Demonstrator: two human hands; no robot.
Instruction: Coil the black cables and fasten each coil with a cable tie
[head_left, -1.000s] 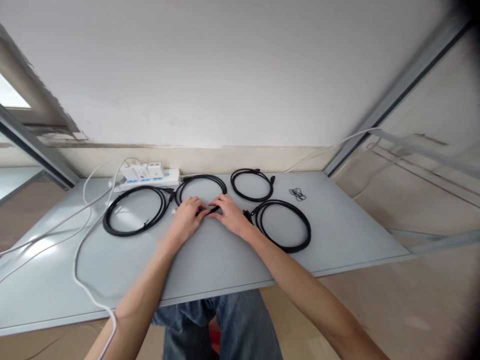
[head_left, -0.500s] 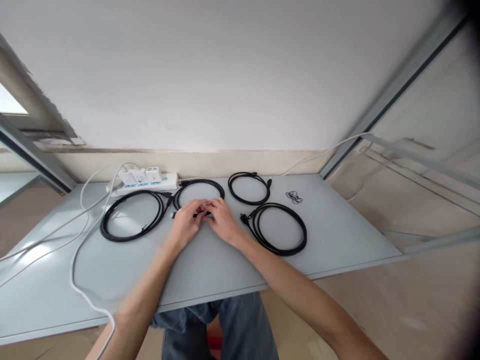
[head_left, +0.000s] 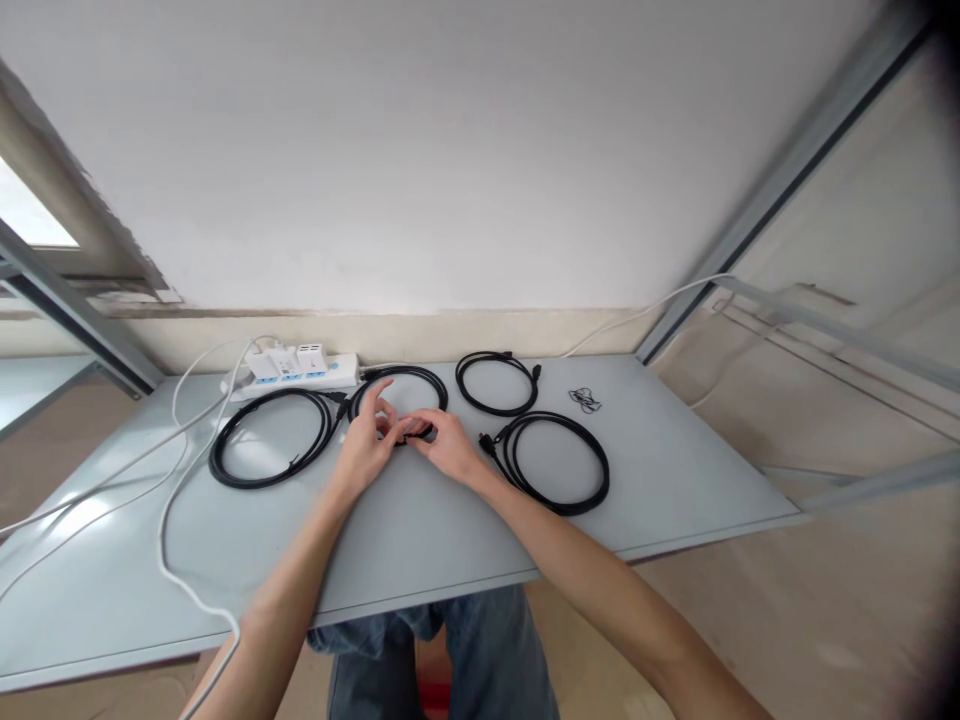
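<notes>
My left hand (head_left: 367, 440) and my right hand (head_left: 444, 442) meet over the near edge of a small black cable coil (head_left: 409, 378) in the middle of the grey table (head_left: 420, 530). Both pinch the black cable where the coil's ends come together, fingertips almost touching. My left index finger is lifted a little. A larger black coil (head_left: 268, 450) lies left of my left hand. Another large black coil (head_left: 555, 460) lies right of my right hand, its plug near my wrist.
A small black coil (head_left: 495, 382) lies at the back, with a tangle of thin black ties (head_left: 584, 400) to its right. A white power strip (head_left: 289, 368) with chargers sits back left. White cables (head_left: 169, 510) trail across the table's left side.
My hands have stayed on the middle coil and drawn closer together. My left index finger has lifted. The view has shifted slightly.
</notes>
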